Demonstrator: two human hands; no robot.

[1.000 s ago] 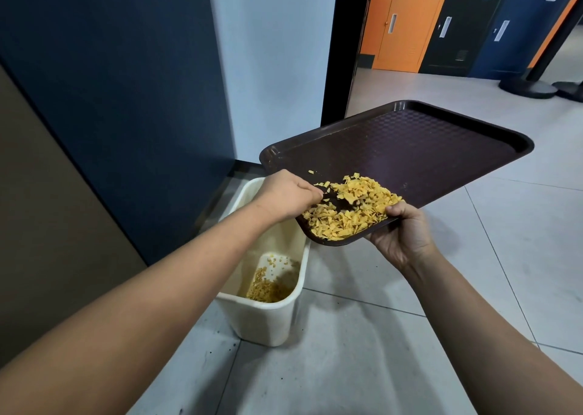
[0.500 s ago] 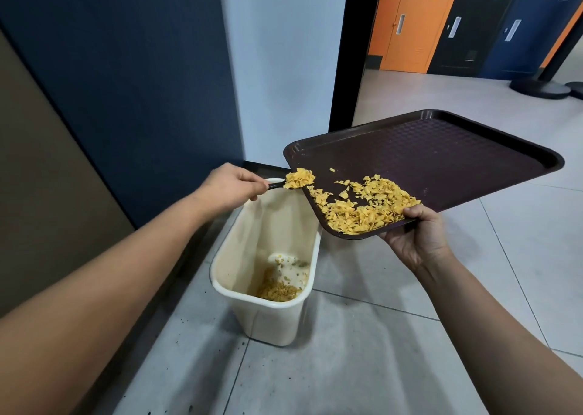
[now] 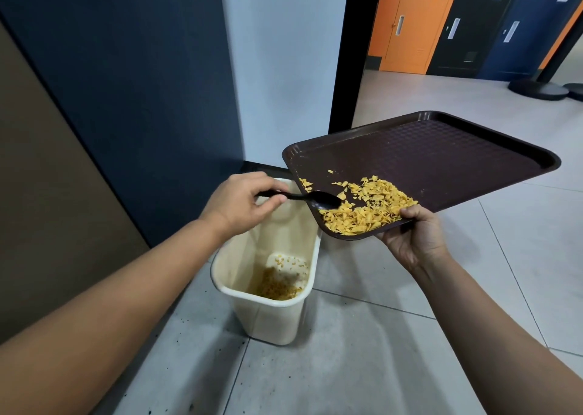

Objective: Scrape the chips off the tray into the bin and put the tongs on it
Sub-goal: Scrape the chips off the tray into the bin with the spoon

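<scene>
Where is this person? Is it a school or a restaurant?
Probably a canteen or school-like building, though I can't be sure. The brown serving tray is the cafeteria kind, the hallway has a tiled floor, and coloured numbered doors line the back.

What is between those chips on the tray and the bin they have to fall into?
Nothing visible. The chips lie at the low corner of the tilted tray, above the open bin. Only the tray's raised lip holds them; the left hand holds black tongs against them.

Open bin (image 3: 268,291) mouth below the tilted tray (image 3: 441,159) corner, dark wall (image 3: 126,83) close on its left.
</scene>
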